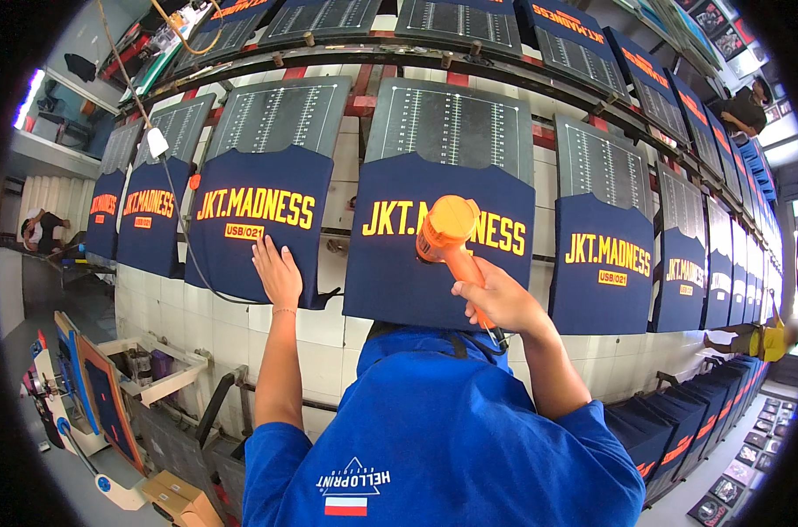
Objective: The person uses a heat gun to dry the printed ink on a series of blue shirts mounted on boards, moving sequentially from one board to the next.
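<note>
My right hand (502, 299) is closed round the handle of an orange hair dryer (452, 224). The dryer is over a navy T-shirt (390, 277) and covers part of its yellow-orange lettering. To the left, my left hand (278, 270) lies with fingers stretched out on another navy T-shirt (219, 255), its fingertips beside the small printed box under the lettering. Both shirts are spread over dark printing boards with white ruled scales; the middle board (452, 123) shows above its shirt. A dark cord shows below the dryer's handle.
More boards with printed navy shirts (601, 237) run along both sides and across a far row. A white plug connector (157, 142) hangs on a cord at left. Behind me are more shirts (671, 422) and a cardboard box (184, 499). Someone in yellow (775, 341) stands far right.
</note>
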The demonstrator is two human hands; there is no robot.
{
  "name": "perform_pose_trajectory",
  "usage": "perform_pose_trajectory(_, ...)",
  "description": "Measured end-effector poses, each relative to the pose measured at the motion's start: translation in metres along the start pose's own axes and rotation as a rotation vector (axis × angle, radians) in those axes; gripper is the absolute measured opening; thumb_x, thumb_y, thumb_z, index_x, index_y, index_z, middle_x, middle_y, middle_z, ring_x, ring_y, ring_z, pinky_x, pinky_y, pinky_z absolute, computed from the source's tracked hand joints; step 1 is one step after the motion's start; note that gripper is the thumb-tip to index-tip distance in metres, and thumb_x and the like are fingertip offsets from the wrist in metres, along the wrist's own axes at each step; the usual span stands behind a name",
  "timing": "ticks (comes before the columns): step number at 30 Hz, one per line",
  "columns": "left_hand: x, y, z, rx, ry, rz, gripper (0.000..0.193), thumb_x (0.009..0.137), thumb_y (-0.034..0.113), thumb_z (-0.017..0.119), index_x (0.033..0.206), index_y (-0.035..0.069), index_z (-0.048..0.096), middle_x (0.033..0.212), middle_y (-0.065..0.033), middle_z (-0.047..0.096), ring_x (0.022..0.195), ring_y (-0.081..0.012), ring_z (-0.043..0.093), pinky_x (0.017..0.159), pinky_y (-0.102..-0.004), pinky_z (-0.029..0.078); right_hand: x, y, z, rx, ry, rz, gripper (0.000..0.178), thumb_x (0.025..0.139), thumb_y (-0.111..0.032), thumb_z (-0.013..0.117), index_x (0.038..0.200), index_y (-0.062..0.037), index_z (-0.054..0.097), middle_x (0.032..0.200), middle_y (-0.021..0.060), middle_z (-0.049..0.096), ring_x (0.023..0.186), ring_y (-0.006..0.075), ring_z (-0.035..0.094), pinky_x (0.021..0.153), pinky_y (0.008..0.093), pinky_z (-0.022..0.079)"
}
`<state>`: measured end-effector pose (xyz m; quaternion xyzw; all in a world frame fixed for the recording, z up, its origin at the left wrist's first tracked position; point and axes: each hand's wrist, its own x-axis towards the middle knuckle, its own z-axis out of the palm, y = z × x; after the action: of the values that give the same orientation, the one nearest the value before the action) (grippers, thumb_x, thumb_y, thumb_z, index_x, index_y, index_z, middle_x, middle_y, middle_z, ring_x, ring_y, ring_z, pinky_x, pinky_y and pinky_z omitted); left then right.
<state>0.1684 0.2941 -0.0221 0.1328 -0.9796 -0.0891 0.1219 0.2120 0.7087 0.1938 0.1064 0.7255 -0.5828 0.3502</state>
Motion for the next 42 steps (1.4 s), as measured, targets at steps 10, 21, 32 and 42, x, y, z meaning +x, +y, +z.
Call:
perform_pose_trajectory(10, -0.003, 0.002, -0.005, -0.107, 0.040, 0.014, 0.051, 0.106, 0.028, 0.040, 0.145, -0.005, 0.042, 0.152, -0.0247, 0.039, 0.144, -0.0412, 0.032, 0.121, -0.0483, 0.024, -0.006, -0.006, -0.004, -0.038, 0.000, -0.018, 0.036, 0.095, -0.023, 0.063, 0.118, 0.0028, 0.051, 0.080, 0.0044, 0.060, 0.062, 0.0107, 0.061, 0.057, 0.0273, 0.053)
perform_pose_trajectory(21, 0.000, 0.003, -0.003, -0.021, 0.053, -0.039, 0.054, 0.104, 0.030, 0.046, 0.147, -0.002, 0.040, 0.154, -0.0220, 0.037, 0.145, -0.0401, 0.031, 0.121, -0.0484, 0.026, -0.009, -0.007, -0.011, -0.072, 0.000, 0.021, 0.034, 0.095, -0.022, 0.063, 0.117, 0.0019, 0.052, 0.079, 0.0039, 0.059, 0.062, 0.0103, 0.060, 0.057, 0.0263, 0.053)
perform_pose_trajectory(32, 0.001, 0.004, -0.003, -0.018, 0.051, -0.032, 0.055, 0.103, 0.031, 0.047, 0.147, -0.002, 0.040, 0.154, -0.0226, 0.038, 0.145, -0.0407, 0.032, 0.121, -0.0487, 0.025, -0.012, 0.003, -0.020, -0.083, 0.007, 0.016, 0.037, 0.097, -0.024, 0.059, 0.120, 0.0034, 0.050, 0.076, 0.0066, 0.060, 0.059, 0.0128, 0.061, 0.053, 0.0286, 0.052)
perform_pose_trajectory(42, 0.001, 0.006, -0.006, -0.022, 0.031, -0.024, 0.054, 0.105, 0.030, 0.042, 0.147, -0.004, 0.040, 0.154, -0.0247, 0.037, 0.145, -0.0415, 0.031, 0.121, -0.0494, 0.024, -0.017, 0.003, -0.024, -0.065, 0.049, 0.017, 0.035, 0.096, -0.023, 0.061, 0.118, 0.0027, 0.051, 0.076, 0.0053, 0.060, 0.060, 0.0123, 0.061, 0.054, 0.0282, 0.052)
